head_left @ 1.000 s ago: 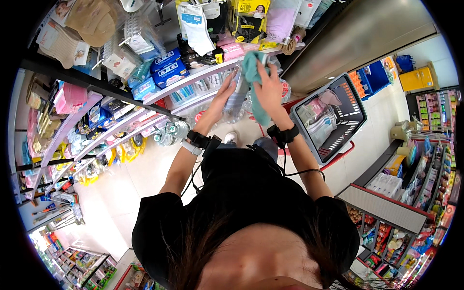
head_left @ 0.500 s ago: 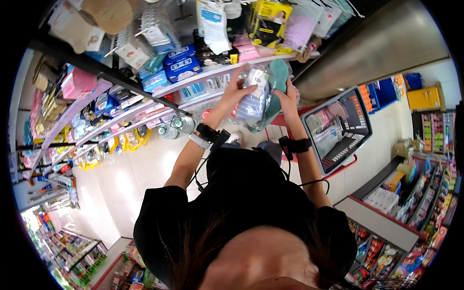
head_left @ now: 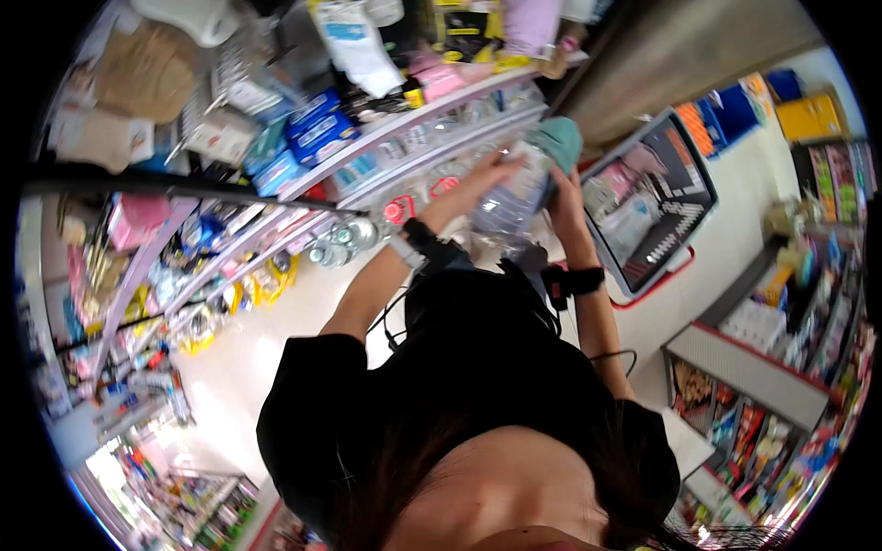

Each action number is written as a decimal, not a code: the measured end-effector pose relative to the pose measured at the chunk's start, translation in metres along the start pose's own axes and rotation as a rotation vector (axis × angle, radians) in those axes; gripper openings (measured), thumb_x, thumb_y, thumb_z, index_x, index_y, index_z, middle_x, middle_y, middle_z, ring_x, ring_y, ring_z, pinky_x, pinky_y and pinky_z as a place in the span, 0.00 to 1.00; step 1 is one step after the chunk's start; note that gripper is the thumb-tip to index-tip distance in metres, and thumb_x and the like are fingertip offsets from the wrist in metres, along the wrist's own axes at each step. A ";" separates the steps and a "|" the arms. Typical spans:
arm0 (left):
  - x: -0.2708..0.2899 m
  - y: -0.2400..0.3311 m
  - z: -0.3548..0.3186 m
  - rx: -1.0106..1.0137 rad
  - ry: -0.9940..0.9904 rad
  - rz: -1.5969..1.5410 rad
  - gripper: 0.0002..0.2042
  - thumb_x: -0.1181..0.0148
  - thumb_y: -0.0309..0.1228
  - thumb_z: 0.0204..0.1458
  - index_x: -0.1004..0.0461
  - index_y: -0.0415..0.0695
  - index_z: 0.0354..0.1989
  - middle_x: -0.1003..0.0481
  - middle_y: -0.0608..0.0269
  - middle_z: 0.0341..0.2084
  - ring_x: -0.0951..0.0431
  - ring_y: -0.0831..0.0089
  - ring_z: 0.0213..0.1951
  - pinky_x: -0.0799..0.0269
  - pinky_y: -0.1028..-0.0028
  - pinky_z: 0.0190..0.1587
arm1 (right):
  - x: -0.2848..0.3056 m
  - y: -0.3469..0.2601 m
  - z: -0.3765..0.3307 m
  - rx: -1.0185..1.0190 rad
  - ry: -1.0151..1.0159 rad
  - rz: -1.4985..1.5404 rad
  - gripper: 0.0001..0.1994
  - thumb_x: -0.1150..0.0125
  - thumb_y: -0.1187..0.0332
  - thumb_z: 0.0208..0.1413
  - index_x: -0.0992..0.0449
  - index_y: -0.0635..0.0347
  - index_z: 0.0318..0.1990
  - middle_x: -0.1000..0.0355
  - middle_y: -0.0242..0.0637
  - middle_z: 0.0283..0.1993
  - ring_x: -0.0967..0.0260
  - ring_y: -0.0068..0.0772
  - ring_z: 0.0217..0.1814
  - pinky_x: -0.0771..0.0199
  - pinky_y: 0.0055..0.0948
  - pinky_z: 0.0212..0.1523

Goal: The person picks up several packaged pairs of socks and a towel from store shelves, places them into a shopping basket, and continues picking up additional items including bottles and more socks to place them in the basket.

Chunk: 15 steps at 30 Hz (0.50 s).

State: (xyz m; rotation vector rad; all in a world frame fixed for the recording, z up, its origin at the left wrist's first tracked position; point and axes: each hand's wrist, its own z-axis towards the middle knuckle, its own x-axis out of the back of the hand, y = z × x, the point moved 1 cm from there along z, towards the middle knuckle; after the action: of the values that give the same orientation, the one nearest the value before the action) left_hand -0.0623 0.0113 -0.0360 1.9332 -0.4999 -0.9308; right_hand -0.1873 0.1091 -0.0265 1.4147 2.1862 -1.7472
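A clear plastic water bottle is held up between both of my hands, in front of the store shelves. My left hand grips its left side. My right hand holds its right side together with a teal cloth bunched at the bottle's top. Both wrists carry black bands. My black top fills the lower middle of the view.
White shelves with blue boxes, pink packs and rows of clear bottles run along the left. A grey basket-like cart with a red base stands at the right. More stocked shelving lines the right edge.
Both hands have come down and toward me, away from the upper shelf. The bottle now shows between them, with the teal cloth moved to its top.
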 end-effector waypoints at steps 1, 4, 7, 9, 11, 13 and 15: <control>-0.007 0.000 -0.001 0.037 0.023 0.193 0.34 0.45 0.45 0.51 0.51 0.40 0.60 0.33 0.62 0.44 0.32 0.76 0.40 0.37 0.80 0.42 | 0.009 0.003 0.003 -0.020 0.014 0.041 0.19 0.52 0.71 0.55 0.40 0.59 0.55 0.35 0.35 0.51 0.36 0.32 0.50 0.33 0.29 0.48; -0.018 0.009 -0.002 -0.011 -0.139 0.309 0.23 0.53 0.47 0.55 0.42 0.42 0.51 0.37 0.69 0.28 0.39 0.81 0.29 0.42 0.81 0.33 | 0.016 0.002 0.004 0.028 0.005 0.128 0.20 0.51 0.71 0.56 0.41 0.61 0.56 0.38 0.36 0.53 0.40 0.29 0.53 0.40 0.27 0.52; -0.020 0.006 0.000 -0.103 -0.059 0.281 0.19 0.53 0.46 0.56 0.40 0.43 0.45 0.40 0.71 0.24 0.41 0.83 0.26 0.44 0.81 0.29 | 0.037 0.014 0.021 0.366 0.069 -0.343 0.20 0.51 0.69 0.57 0.42 0.62 0.56 0.42 0.36 0.53 0.43 0.26 0.53 0.42 0.25 0.52; -0.017 0.010 -0.001 -0.156 0.042 0.274 0.19 0.52 0.46 0.56 0.40 0.43 0.45 0.39 0.70 0.24 0.41 0.83 0.26 0.43 0.82 0.29 | 0.011 -0.005 0.010 0.557 0.120 -0.547 0.20 0.51 0.68 0.57 0.42 0.62 0.56 0.45 0.36 0.54 0.44 0.25 0.52 0.43 0.24 0.51; -0.014 0.013 -0.003 -0.190 0.119 0.257 0.18 0.52 0.45 0.55 0.40 0.43 0.44 0.38 0.69 0.25 0.40 0.83 0.25 0.43 0.82 0.28 | 0.010 -0.006 0.013 0.672 0.186 -0.550 0.17 0.50 0.66 0.57 0.39 0.64 0.52 0.41 0.36 0.50 0.43 0.24 0.47 0.42 0.22 0.48; -0.010 0.017 -0.003 -0.213 0.176 0.228 0.18 0.51 0.45 0.55 0.40 0.43 0.43 0.37 0.69 0.25 0.40 0.83 0.25 0.42 0.81 0.28 | 0.009 -0.008 0.010 0.526 0.094 -0.483 0.15 0.49 0.66 0.57 0.37 0.65 0.48 0.38 0.35 0.45 0.42 0.22 0.43 0.41 0.21 0.44; -0.005 0.018 -0.008 -0.170 0.213 0.236 0.19 0.50 0.45 0.54 0.40 0.43 0.44 0.37 0.68 0.26 0.40 0.83 0.25 0.42 0.81 0.28 | 0.001 -0.003 0.004 0.304 -0.053 -0.482 0.12 0.46 0.66 0.55 0.32 0.66 0.40 0.34 0.29 0.32 0.41 0.16 0.33 0.40 0.17 0.33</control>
State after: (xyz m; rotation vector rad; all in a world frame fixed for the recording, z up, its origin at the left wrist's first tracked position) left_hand -0.0593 0.0099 -0.0161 1.7501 -0.4947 -0.5896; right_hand -0.1919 0.1064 -0.0259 0.9012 2.4643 -2.3194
